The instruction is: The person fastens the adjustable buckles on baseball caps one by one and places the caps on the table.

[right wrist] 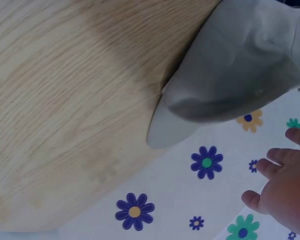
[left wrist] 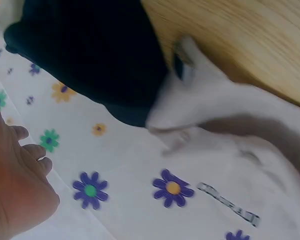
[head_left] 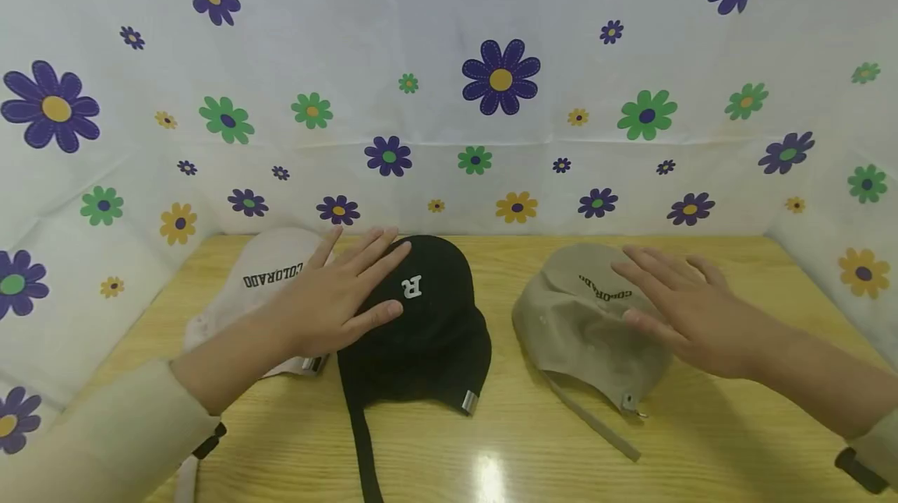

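Three baseball caps sit in a row on a wooden table. At the left is a pale cap (head_left: 261, 255) lettered COLORADO, partly hidden by my left arm. Beside it is a black cap (head_left: 435, 343) with a white R and a long hanging strap. A beige cap (head_left: 578, 331), also lettered COLORADO, stands apart at the right. My left hand (head_left: 344, 296) is over the pale and black caps, fingers extended. Over the right part of the beige cap my right hand (head_left: 691, 316) spreads its fingers. Both wrist views show the hands apart from the caps, holding nothing.
The wooden table (head_left: 505, 425) runs back to a white flower-print cloth (head_left: 435, 19), which also rises on both sides. A beige strap (head_left: 596, 421) trails from the right cap toward the front. Table surface shows between the black and beige caps.
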Tool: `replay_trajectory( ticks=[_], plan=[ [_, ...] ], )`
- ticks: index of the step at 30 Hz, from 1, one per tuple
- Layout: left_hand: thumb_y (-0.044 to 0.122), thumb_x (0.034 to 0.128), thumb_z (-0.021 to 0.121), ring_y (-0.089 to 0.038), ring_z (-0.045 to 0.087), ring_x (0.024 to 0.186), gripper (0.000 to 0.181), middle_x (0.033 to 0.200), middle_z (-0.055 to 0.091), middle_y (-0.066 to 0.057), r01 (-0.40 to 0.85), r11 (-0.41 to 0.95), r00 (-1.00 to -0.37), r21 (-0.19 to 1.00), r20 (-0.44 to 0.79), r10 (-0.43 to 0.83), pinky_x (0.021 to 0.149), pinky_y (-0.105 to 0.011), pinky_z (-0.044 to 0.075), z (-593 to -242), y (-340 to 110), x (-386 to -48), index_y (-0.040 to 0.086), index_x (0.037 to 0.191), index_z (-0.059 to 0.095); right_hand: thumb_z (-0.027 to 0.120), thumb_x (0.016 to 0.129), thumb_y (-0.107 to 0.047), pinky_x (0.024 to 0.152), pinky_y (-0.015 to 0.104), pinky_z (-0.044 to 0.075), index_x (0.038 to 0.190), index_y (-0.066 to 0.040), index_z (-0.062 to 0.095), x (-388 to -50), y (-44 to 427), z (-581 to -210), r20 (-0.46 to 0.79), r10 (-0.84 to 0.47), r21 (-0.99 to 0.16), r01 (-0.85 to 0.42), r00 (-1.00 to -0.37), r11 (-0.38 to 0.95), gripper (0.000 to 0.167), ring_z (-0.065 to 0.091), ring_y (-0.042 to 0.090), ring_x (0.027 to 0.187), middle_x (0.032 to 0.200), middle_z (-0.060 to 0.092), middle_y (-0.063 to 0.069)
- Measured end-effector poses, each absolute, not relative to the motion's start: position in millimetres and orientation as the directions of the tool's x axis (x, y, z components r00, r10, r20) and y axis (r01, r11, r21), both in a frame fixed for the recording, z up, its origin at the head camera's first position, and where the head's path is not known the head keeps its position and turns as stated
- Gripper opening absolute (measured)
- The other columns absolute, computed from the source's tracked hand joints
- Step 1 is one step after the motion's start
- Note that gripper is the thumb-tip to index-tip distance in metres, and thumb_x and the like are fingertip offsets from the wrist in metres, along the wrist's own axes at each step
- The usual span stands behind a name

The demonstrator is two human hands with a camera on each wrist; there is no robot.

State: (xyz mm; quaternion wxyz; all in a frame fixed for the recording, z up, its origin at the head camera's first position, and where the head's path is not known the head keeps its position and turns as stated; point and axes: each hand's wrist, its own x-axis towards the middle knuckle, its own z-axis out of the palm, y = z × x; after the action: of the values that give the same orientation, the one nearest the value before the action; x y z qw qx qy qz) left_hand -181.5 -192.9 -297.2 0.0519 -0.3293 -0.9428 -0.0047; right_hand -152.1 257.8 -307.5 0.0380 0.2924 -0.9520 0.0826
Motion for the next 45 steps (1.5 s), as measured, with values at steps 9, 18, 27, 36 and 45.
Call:
replay_trajectory(
  ticks=[9, 18, 27, 36, 45],
  plan=[
    [0.06, 0.1008, 0.036, -0.022, 0.007, 0.156, 0.074, 0.168, 0.009, -0.002, 0.713, 0.7, -0.691, -0.046, 0.127, 0.712, 0.122, -0.057, -0.003, -295, -166, -164, 0.023, 0.161, 0.015, 0.055, 0.101, -0.038, 0.096, 0.057, 0.032, 0.146, -0.018, 0.046, -142, 238, -310, 0.2, -0.602, -0.062, -0.623, -0.773, 0.78, 0.05, 0.046, 0.032, 0.13, 0.143, 0.048, 0.006],
    [0.066, 0.1, 0.023, -0.021, 0.013, 0.155, 0.075, 0.168, 0.014, -0.002, 0.777, 0.625, -0.613, -0.07, 0.136, 0.778, 0.123, -0.054, 0.0, -299, -141, -150, 0.024, 0.161, 0.017, 0.064, 0.095, -0.03, 0.08, 0.037, 0.051, 0.128, -0.011, 0.056, -138, 227, -311, 0.36, -0.693, 0.025, -0.736, -0.625, 0.677, 0.039, 0.054, 0.012, 0.099, 0.115, 0.056, 0.0],
    [0.068, 0.0991, 0.019, -0.019, 0.011, 0.155, 0.077, 0.168, 0.014, -0.002, 0.804, 0.59, -0.583, -0.078, 0.092, 0.807, 0.124, -0.052, 0.0, -302, -124, -142, 0.022, 0.16, 0.021, 0.069, 0.09, -0.023, 0.063, 0.02, 0.048, 0.104, -0.015, 0.059, -135, 223, -321, 0.404, -0.732, 0.018, -0.795, -0.548, 0.606, 0.018, 0.047, -0.001, 0.074, 0.092, 0.056, -0.009],
    [0.063, 0.1004, 0.031, -0.019, 0.018, 0.154, 0.073, 0.166, 0.021, -0.004, 0.863, 0.505, -0.503, -0.032, 0.056, 0.863, 0.125, -0.05, 0.007, -307, -96, -142, 0.022, 0.16, 0.024, 0.069, 0.089, -0.02, 0.05, 0.018, 0.033, 0.079, -0.025, 0.05, -131, 224, -334, 0.145, -0.75, -0.05, -0.762, -0.645, 0.646, 0.021, 0.033, -0.004, 0.057, 0.069, 0.041, -0.018],
    [0.062, 0.1013, 0.028, -0.019, 0.027, 0.151, 0.068, 0.161, 0.033, -0.003, 0.933, 0.358, -0.36, -0.046, -0.051, 0.932, 0.124, -0.042, 0.019, -324, -56, -144, 0.02, 0.153, 0.038, 0.071, 0.088, -0.037, 0.053, 0.021, 0.035, 0.082, -0.025, 0.053, -131, 225, -342, -0.042, -0.744, -0.084, -0.74, -0.667, 0.667, 0.022, 0.037, -0.001, 0.062, 0.077, 0.044, -0.015]
  ],
)
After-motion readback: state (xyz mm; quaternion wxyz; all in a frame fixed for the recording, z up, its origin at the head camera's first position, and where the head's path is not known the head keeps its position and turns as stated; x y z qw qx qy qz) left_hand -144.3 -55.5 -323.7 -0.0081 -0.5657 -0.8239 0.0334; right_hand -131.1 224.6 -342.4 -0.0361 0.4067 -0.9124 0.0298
